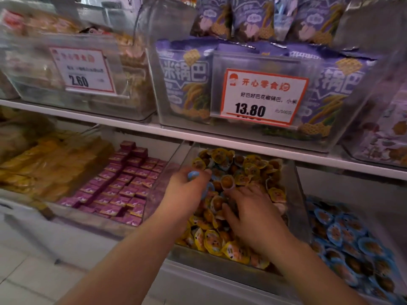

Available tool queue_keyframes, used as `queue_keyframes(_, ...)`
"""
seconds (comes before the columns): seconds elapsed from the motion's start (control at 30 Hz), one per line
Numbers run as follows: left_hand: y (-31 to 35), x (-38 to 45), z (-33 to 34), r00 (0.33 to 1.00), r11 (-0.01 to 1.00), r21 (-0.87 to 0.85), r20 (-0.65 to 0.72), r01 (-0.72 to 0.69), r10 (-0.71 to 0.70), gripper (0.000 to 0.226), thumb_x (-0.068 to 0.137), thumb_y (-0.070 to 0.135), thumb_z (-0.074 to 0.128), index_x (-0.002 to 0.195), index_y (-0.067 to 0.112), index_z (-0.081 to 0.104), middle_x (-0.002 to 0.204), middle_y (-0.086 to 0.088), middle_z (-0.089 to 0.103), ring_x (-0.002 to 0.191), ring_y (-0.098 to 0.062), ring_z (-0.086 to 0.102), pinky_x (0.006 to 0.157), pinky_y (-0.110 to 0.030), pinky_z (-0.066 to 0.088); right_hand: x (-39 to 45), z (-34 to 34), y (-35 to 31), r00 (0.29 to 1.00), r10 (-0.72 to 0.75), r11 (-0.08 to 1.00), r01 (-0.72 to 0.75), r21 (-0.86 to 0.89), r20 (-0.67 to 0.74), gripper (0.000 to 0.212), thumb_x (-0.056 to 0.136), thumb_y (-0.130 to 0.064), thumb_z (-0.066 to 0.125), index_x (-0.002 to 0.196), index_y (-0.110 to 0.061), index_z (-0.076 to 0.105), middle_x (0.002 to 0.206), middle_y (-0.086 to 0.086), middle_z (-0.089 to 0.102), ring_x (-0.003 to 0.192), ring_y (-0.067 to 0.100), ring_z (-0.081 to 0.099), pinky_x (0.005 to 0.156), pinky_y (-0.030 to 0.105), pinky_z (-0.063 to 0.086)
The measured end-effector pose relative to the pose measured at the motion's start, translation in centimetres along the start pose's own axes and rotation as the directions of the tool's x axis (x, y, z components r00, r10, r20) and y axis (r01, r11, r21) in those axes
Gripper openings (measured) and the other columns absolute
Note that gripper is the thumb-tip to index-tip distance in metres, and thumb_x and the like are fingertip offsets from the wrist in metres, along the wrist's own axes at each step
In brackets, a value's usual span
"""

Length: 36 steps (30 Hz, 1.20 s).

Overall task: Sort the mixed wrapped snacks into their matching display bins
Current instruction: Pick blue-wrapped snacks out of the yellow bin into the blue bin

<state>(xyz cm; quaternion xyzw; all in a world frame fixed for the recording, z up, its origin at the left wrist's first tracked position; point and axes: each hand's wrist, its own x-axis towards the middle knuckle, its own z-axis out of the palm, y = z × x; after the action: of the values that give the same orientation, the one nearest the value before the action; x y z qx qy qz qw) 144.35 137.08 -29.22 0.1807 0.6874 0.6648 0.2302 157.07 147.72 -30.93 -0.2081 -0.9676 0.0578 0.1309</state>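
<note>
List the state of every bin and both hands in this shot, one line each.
left hand: closed on a blue-wrapped snack
right hand: fingers spread, pressed into the yellow snacks
yellow snack bin: full, mixed with blue pieces
blue snack bin: full
purple box bin: stacked, untouched

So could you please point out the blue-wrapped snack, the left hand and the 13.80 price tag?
blue-wrapped snack (193,174): head view, its blue top.
left hand (187,191): head view, back of the hand.
13.80 price tag (263,96): head view, centre of the card.

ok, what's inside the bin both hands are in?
Yellow-wrapped snacks fill the bin, a few blue ones mixed in. The left hand holds a blue one; the right hand covers others.
</note>
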Motion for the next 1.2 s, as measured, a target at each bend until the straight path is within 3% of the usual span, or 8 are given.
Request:
queue_keyframes(0.07,-0.3,1.1,0.7,0.992,0.968,0.219,-0.011,-0.119,0.125,0.013,0.091,0.026,0.067,0.089,0.014,0.064,0.076,-0.003,0.064,0.067,-0.019,0.059,0.063,-0.029,0.041,0.2,0.2,-0.1,0.999,0.027,0.999,-0.025,0.036,-0.044,0.030,0.094,-0.039,0.052,0.122,-0.033,0.064,0.114,-0.006,0.067,0.109,0.020,0.053,0.094,0.037,0.040)
queue_keyframes(0.17,-1.2,2.1,1.4,0.953,0.607,0.744,0.139,-0.281,0.270,0.022,0.093,0.023,0.061,0.113,0.015,0.058,0.111,-0.006,0.059,0.099,-0.025,0.062,0.078,-0.032,0.048,0.0,0.3,-0.1,0.990,0.093,0.989,-0.079,0.127,-0.108,0.024,0.089,-0.025,0.063,0.112,-0.033,0.069,0.104,-0.003,0.071,0.100,0.021,0.060,0.083,0.034,0.045)
queue_keyframes(0.27,-1.9,2.4,2.0,0.959,0.413,0.876,0.165,-0.251,0.232,0.026,0.095,0.024,0.055,0.119,0.015,0.054,0.126,-0.013,0.050,0.108,-0.034,0.059,0.087,-0.044,0.051,-0.3,0.1,0.2,0.974,0.152,0.966,-0.112,0.231,-0.165,0.029,0.087,-0.020,0.067,0.113,-0.034,0.068,0.103,-0.007,0.071,0.096,0.015,0.063,0.076,0.027,0.047)
queue_keyframes(0.5,-2.1,3.5,1.6,0.962,0.496,0.826,0.195,-0.266,0.190,0.031,0.090,0.026,0.061,0.119,0.016,0.054,0.121,-0.012,0.055,0.110,-0.032,0.058,0.087,-0.038,0.050,-1.0,-1.1,0.1,0.901,0.288,0.891,-0.128,0.436,-0.325,0.026,0.088,-0.016,0.065,0.107,-0.034,0.067,0.093,-0.022,0.067,0.087,-0.003,0.060,0.069,0.001,0.041)
queue_keyframes(0.7,-2.3,3.2,0.8,0.930,0.570,0.753,0.152,-0.328,0.335,0.017,0.083,0.026,0.070,0.086,0.025,0.054,0.074,0.013,0.052,0.079,-0.018,0.062,0.059,-0.026,0.035,-1.2,-2.0,1.0,0.858,0.477,0.650,-0.198,0.734,-0.190,0.026,0.091,-0.006,0.060,0.098,-0.029,0.069,0.086,-0.016,0.069,0.070,-0.003,0.065,0.054,0.013,0.049)
queue_keyframes(0.83,-0.7,2.3,1.4,0.882,0.685,0.580,0.137,-0.440,0.451,0.012,0.087,0.023,0.071,0.085,0.025,0.060,0.075,0.018,0.058,0.069,0.005,0.054,0.056,-0.007,0.035,-1.3,-2.6,0.8,0.813,0.582,0.297,-0.246,0.923,0.029,0.027,0.098,-0.003,0.051,0.096,-0.022,0.069,0.094,0.008,0.072,0.070,0.012,0.072,0.061,0.024,0.058)
queue_keyframes(1.0,1.5,-1.2,4.6,0.909,0.889,0.190,0.073,-0.417,0.411,0.014,0.089,0.020,0.071,0.080,0.026,0.064,0.071,0.011,0.070,0.069,0.007,0.065,0.059,-0.007,0.046,-2.2,-4.4,-0.5,0.776,0.424,-0.428,-0.282,0.859,0.467,0.024,0.100,-0.018,0.053,0.109,-0.003,0.070,0.101,0.020,0.073,0.068,0.025,0.073,0.056,0.034,0.058)
queue_keyframes(1.2,0.9,-4.9,7.4,0.825,0.783,0.265,0.136,-0.564,0.548,0.011,0.100,0.036,0.051,0.097,0.033,0.062,0.084,0.016,0.068,0.083,0.000,0.064,0.071,-0.026,0.053,-3.5,-6.0,-1.4,0.839,0.276,-0.473,-0.307,0.826,0.469,0.039,0.098,-0.046,0.050,0.113,-0.019,0.073,0.109,0.008,0.075,0.100,0.018,0.072,0.088,0.037,0.056)
